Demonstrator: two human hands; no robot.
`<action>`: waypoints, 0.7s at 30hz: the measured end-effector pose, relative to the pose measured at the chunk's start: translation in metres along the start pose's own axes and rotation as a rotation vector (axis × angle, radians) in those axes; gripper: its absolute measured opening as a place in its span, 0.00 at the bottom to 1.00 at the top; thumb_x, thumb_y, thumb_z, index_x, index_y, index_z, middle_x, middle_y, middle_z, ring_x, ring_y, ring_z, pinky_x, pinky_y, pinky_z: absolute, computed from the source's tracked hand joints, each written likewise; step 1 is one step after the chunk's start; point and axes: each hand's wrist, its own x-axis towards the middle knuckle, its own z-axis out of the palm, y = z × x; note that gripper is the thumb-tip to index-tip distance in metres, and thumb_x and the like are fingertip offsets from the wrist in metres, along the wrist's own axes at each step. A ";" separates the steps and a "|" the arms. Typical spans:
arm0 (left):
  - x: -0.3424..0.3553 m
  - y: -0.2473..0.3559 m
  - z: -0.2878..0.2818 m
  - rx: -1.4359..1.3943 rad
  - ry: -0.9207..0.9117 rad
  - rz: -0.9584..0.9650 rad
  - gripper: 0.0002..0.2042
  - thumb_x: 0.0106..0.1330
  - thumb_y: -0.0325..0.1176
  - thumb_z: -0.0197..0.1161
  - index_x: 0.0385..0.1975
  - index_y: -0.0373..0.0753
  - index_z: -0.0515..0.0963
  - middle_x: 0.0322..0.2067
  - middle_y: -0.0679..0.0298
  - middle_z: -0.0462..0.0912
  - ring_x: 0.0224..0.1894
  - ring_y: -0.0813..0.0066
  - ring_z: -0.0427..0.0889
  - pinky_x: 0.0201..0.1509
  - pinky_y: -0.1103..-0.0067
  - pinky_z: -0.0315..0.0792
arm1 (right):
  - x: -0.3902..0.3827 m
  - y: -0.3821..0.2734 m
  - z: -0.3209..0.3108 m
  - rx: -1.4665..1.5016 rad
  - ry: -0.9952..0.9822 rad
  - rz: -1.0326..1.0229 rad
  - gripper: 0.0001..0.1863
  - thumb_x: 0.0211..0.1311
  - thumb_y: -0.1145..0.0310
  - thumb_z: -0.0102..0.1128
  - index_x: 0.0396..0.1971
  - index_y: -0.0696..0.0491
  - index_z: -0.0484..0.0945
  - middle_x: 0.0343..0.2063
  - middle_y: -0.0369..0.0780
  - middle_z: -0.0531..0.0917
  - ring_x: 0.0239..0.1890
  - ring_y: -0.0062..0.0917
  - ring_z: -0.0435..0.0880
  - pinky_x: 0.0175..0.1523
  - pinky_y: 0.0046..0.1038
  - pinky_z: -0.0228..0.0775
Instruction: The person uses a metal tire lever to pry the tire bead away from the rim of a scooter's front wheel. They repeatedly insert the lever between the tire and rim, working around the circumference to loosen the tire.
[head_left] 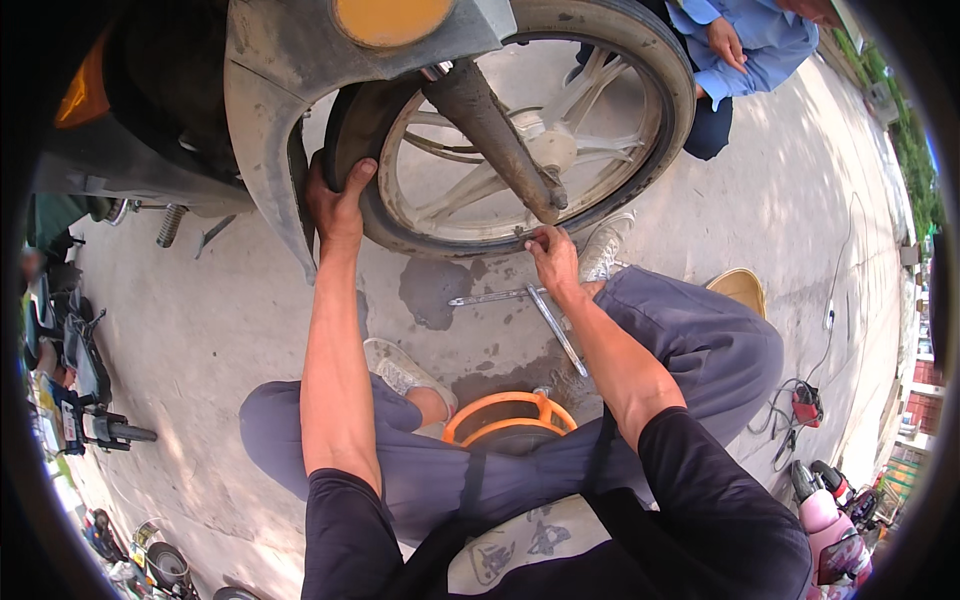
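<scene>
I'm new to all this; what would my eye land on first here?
First, the big wheel at top centre, the left hand gripping its left side and the right hand at its lower edge. Then the orange ring between the person's legs, and two metal bars beyond it.

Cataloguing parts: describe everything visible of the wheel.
The wheel has a dark, rubbery-looking tyre, a pale, metallic-looking rim, broad spokes and a round hub. It looks grimy and stands side-on, partly behind grey bodywork; a fork leg crosses its near face. The left hand grips its left side; the right hand touches its lower edge.
</scene>
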 end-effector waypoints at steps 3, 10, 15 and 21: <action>0.002 0.002 -0.001 0.024 0.001 0.028 0.29 0.52 0.51 0.74 0.42 0.31 0.75 0.37 0.60 0.80 0.41 0.69 0.75 0.50 0.75 0.68 | 0.011 -0.009 0.002 -0.057 -0.037 0.001 0.13 0.53 0.66 0.67 0.35 0.59 0.80 0.35 0.48 0.81 0.37 0.42 0.83 0.44 0.39 0.74; 0.002 0.007 0.000 -0.028 0.001 0.016 0.27 0.52 0.45 0.75 0.44 0.31 0.75 0.38 0.61 0.80 0.41 0.71 0.75 0.50 0.78 0.68 | 0.022 -0.015 0.030 -0.467 -0.031 -0.023 0.16 0.52 0.60 0.68 0.36 0.56 0.82 0.27 0.47 0.83 0.31 0.38 0.84 0.41 0.37 0.75; 0.003 0.009 0.008 -0.078 -0.012 -0.001 0.26 0.52 0.44 0.75 0.43 0.31 0.75 0.38 0.62 0.80 0.40 0.72 0.75 0.49 0.78 0.68 | 0.035 -0.016 0.048 0.820 -0.087 0.341 0.19 0.62 0.80 0.54 0.54 0.59 0.72 0.51 0.43 0.80 0.46 0.34 0.84 0.48 0.31 0.78; -0.002 0.001 -0.001 -0.054 -0.024 -0.012 0.27 0.53 0.46 0.75 0.43 0.31 0.75 0.39 0.61 0.79 0.41 0.72 0.74 0.50 0.78 0.68 | 0.002 -0.020 0.014 1.333 0.032 0.404 0.18 0.63 0.84 0.49 0.53 0.60 0.73 0.51 0.43 0.79 0.51 0.32 0.81 0.59 0.30 0.72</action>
